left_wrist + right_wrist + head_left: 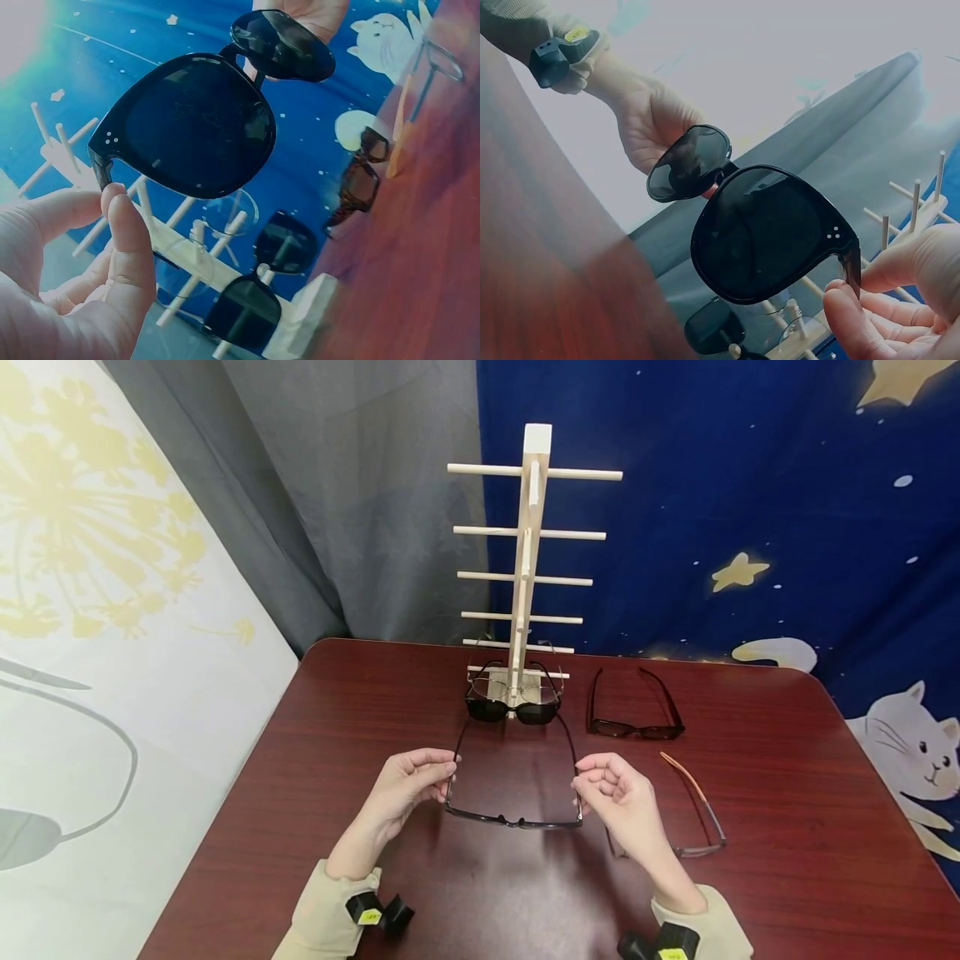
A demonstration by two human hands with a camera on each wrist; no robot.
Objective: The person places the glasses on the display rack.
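Observation:
A pair of black sunglasses (513, 822) hangs above the table between both hands, temples spread and pointing toward the rack. My left hand (412, 785) pinches one temple near its hinge between thumb and fingers; my right hand (618, 797) pinches the other the same way. In the left wrist view the dark lenses (199, 124) carry small dots by the hinge. Ahead stands a wooden glasses rack (525, 552) with crosswise pegs. Low on it sit dark sunglasses (513, 712), and just above them thin wire-framed glasses (244, 214).
Dark tortoiseshell glasses (636, 729) lie on the red-brown table (337, 710) right of the rack. Glasses with orange temple tips (682, 768) lie nearer, partly behind my right hand. A grey curtain (397, 485) and a blue starry curtain (675, 460) hang behind the table.

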